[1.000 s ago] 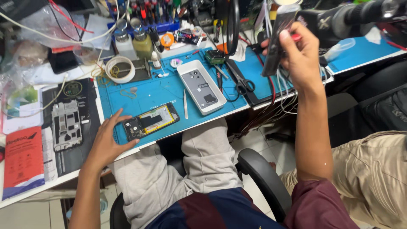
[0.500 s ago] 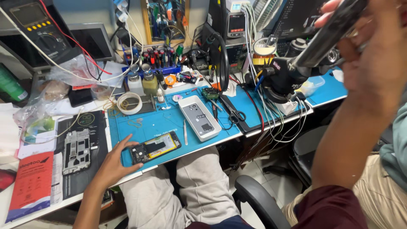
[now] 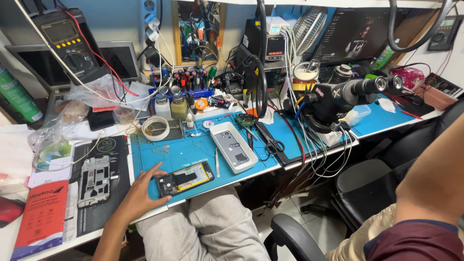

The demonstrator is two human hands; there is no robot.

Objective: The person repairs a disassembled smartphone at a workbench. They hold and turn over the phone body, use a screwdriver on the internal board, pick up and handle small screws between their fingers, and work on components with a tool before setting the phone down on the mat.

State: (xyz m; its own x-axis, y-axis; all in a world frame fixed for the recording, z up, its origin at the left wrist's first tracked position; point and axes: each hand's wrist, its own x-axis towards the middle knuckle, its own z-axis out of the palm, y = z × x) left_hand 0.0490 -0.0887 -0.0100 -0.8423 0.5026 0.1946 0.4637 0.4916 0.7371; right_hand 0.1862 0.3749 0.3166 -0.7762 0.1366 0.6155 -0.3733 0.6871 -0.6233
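Note:
My left hand (image 3: 142,193) rests flat on the near edge of the blue work mat (image 3: 159,159), fingers spread, touching the left end of an opened phone (image 3: 186,179) whose insides face up. It steadies the phone rather than gripping it. Only my right forearm (image 3: 435,179) shows at the right edge; the right hand itself is outside the picture. Just right of the phone lie thin metal tweezers (image 3: 217,169) and a white phone body (image 3: 233,153), back side up.
A black microscope (image 3: 338,99) stands at the right with a bundle of cables hanging off the bench. Scissors (image 3: 270,142), a tape roll (image 3: 155,128), small bottles (image 3: 179,106) and a multimeter (image 3: 65,41) crowd the back. A bare phone frame (image 3: 94,180) lies on a black mat at left.
My right hand, raised near the microscope with a dark object before, has left the picture; only the forearm remains. The view has tilted up. My left hand stays on the opened phone.

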